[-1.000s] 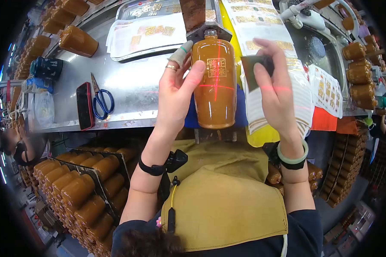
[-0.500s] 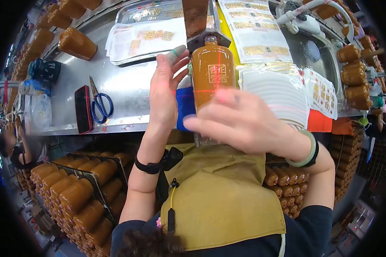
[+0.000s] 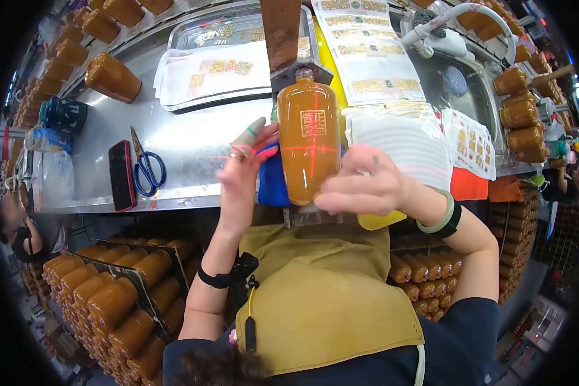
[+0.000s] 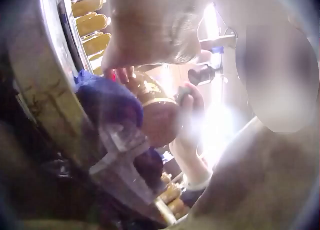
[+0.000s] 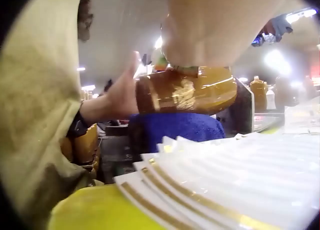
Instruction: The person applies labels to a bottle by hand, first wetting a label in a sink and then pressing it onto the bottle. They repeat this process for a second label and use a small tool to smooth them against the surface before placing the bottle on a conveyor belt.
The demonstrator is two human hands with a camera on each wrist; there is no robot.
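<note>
A glossy brown bottle [image 3: 307, 157] with a gold square emblem lies on a blue cloth [image 3: 273, 183], its neck toward a metal stand. My left hand [image 3: 241, 183], fingers extended and one covered with a pale sleeve, is at the bottle's left side; whether it touches is unclear. By the bottle's lower right, my right hand [image 3: 370, 183] has bent fingers around a small dark flat piece, mostly hidden but partly visible in the left wrist view [image 4: 184, 94]. The right wrist view shows the bottle [image 5: 187, 92] side-on, above the cloth [image 5: 180, 127].
White sheets with gold strips [image 3: 399, 138] fan out right of the bottle. At the left are blue-handled scissors [image 3: 149, 172], a phone [image 3: 122, 175] and another brown bottle [image 3: 112, 78]. A tray with printed papers [image 3: 212, 74] stands behind; a sink [image 3: 473, 96] is at the right.
My right hand has moved from the sheets at the right across to the bottle's lower end, its fingers now more bent. My left hand has moved lower beside the bottle.
</note>
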